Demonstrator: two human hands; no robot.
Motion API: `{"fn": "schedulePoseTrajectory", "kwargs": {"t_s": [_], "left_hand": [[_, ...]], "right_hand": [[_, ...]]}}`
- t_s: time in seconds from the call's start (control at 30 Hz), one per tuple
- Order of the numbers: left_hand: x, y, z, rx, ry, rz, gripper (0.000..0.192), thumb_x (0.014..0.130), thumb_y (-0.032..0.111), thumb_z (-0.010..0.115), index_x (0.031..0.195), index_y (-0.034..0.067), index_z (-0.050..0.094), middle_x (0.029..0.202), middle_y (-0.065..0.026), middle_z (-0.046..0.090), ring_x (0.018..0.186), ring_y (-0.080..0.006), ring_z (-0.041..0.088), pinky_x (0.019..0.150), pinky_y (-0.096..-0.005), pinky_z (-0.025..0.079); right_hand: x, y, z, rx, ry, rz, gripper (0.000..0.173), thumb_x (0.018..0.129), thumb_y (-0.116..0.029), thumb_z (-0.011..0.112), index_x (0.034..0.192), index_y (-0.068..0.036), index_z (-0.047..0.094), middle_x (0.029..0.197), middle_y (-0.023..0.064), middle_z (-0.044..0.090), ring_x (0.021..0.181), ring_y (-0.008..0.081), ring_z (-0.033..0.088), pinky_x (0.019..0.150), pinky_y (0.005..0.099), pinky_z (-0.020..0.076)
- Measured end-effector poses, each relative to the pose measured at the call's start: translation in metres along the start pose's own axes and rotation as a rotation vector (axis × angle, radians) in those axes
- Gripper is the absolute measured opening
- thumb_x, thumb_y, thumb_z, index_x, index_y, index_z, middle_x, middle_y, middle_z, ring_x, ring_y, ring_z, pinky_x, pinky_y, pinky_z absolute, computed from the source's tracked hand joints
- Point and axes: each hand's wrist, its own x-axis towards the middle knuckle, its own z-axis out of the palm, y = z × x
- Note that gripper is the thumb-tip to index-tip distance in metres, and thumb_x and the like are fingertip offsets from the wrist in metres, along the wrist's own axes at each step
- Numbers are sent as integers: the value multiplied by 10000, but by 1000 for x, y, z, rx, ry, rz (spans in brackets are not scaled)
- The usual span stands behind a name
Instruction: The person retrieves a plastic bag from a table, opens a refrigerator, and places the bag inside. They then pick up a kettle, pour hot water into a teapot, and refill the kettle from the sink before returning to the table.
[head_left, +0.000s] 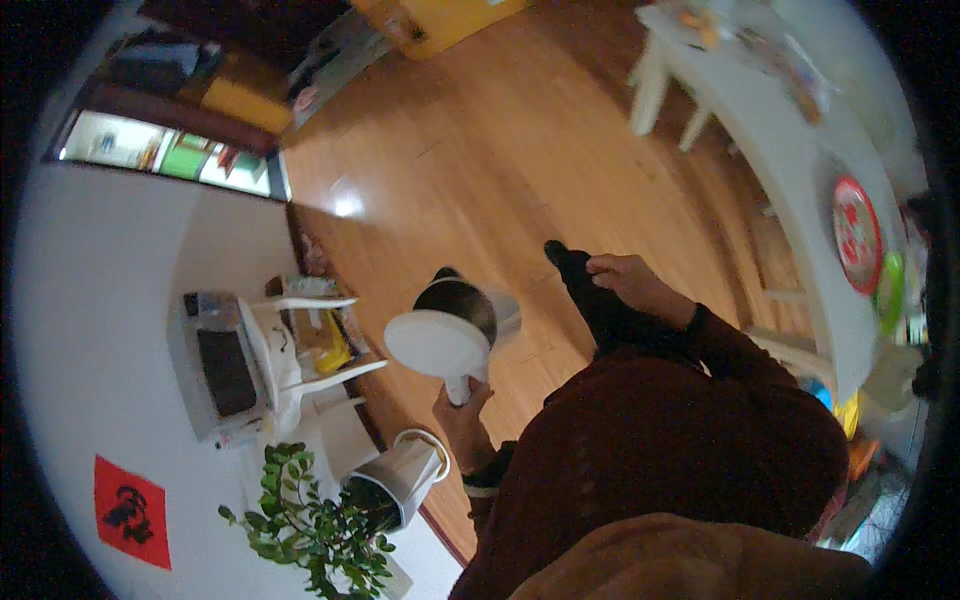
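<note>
My left hand (463, 420) grips the short white handle of a round-topped white object (435, 343), held above the wooden floor. It is blurred, and I cannot tell what it is. A dark rounded shape (463, 301) with a pale line and a black tip shows just beyond it. Whether that shape belongs to the object or is my foot is unclear. My right hand (634, 285) is in front of my dark trouser leg (600, 311), fingers curled. Whether it holds anything is hidden.
A potted green plant (315, 517) in a white pot (405, 472) stands at lower left. Beyond it is a small white table (270, 352) with curved legs. A long white table (780, 142) runs along the right, bearing a red-rimmed tray (856, 234). Wooden floor (480, 150) stretches ahead.
</note>
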Motion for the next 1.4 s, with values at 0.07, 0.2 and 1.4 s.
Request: {"fn": "schedulePoseTrajectory", "kwargs": {"t_s": [0.07,0.2,1.4], "left_hand": [[42,5,4,44,-46,101,223,787,73,759,950,-35,652,829,-83,641,777,-208,635,715,-368,578],[130,56,23,57,5,-51,226,782,83,755,956,-29,665,849,-69,650,778,-188,633,742,-372,578],[892,346,-113,-270,211,-119,139,823,102,727,910,33,645,851,15,609,772,-105,540,724,-298,449]], "right_hand": [[53,-2,2,6,-45,1,331,942,-240,621,1168,2,636,1057,201,705,980,375,685,863,427,540],[201,-27,-5,-22,-68,-115,362,945,-255,613,1184,16,631,1091,214,699,1006,388,677,866,429,540],[1060,-263,195,2,-373,-117,335,910,-160,634,1195,15,642,1140,185,704,1048,319,688,926,367,526]]}}
